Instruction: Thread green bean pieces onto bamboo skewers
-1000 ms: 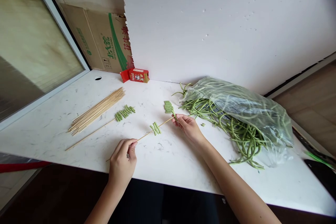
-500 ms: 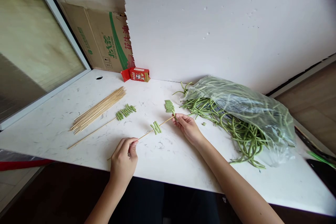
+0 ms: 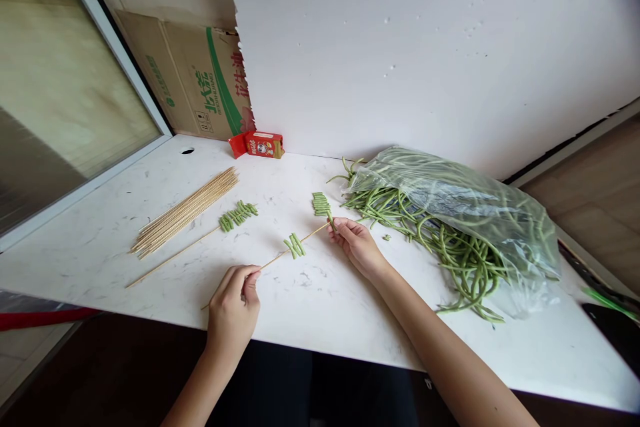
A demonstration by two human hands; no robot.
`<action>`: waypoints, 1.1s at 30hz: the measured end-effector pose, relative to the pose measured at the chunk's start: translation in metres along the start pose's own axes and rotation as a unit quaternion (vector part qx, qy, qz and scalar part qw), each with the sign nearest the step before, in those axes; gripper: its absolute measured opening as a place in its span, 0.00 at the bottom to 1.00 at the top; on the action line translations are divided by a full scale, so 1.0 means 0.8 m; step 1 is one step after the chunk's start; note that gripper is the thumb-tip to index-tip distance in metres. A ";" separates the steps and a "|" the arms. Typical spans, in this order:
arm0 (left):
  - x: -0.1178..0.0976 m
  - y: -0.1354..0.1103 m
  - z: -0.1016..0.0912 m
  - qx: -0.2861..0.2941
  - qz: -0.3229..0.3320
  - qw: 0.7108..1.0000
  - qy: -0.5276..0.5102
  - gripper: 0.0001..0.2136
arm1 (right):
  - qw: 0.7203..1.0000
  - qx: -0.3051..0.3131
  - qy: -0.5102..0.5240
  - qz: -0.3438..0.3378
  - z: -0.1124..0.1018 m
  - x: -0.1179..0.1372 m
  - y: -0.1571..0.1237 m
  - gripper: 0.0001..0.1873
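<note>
Just below the centre of the frame, the left hand [image 3: 234, 300] pinches a skewer [image 3: 315, 233] whose long axis slants up rightward through a few cut bean pieces [image 3: 295, 246] to the right hand [image 3: 357, 245], nearer its upper end, gripping a single green segment [image 3: 331, 218] there, roughly crosswise.

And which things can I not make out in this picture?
Head view:
Far tip of the held skewer: hidden at the right hand.
Skewer part inside the left hand: covered by it.
Green beans inside the plastic bag: blurred by its folds.
Black object: cut off by right edge.
</note>
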State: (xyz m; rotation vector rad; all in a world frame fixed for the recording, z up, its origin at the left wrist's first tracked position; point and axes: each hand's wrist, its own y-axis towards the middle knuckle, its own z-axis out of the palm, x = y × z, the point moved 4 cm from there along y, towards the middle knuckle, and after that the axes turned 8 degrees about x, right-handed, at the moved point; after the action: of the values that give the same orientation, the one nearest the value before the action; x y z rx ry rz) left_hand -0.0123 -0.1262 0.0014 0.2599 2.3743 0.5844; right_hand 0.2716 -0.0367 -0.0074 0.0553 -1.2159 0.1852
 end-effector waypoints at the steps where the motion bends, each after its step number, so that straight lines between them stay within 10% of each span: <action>1: 0.000 0.000 0.000 0.001 -0.001 1.000 0.000 0.07 | 1.000 0.001 0.000 0.000 0.000 0.000 0.000 0.18; 33: 0.006 -0.001 0.000 0.001 -0.016 1.000 -0.007 0.08 | 0.994 -0.007 -0.106 -0.016 -0.009 -0.008 0.000 0.18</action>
State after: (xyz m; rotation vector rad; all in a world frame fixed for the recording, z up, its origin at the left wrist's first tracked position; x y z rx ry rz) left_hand -0.0158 -0.1252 -0.0011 0.2261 2.3614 0.5647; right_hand 0.2757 -0.0365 -0.0161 0.0839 -1.4274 0.1454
